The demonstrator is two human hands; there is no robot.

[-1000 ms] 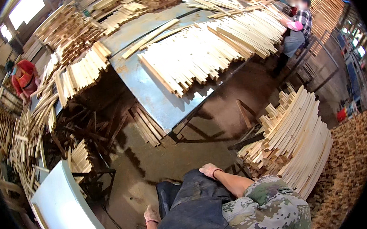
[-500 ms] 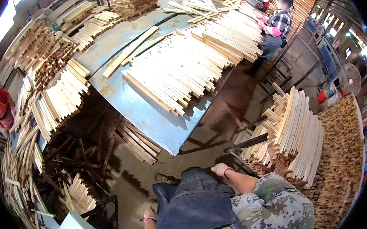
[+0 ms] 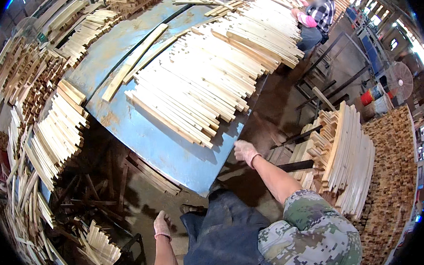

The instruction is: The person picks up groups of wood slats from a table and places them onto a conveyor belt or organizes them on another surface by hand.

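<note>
My right hand (image 3: 246,152), in a pale pinkish glove, is beside the front right edge of the blue-topped table (image 3: 174,164). Its fingers are loosely bent, and nothing shows in them; I cannot tell whether they touch the edge. On the table lies a wide row of pale wooden strips (image 3: 193,84), side by side with uneven ends. My left hand (image 3: 163,224), gloved the same way, hangs low left of my dark apron (image 3: 225,231), empty, its fingers loosely apart.
Stacked strips (image 3: 346,157) on a rack stand at my right, beside a wall of piled wood ends (image 3: 396,163). More strips (image 3: 60,129) lie on the left. A person (image 3: 320,17) in a checked shirt works at the table's far right. A fan (image 3: 399,82) stands beyond.
I have come closer to the table. My right hand has risen forward to its edge, and my left hand has swung up and forward. The far person now holds up a strip.
</note>
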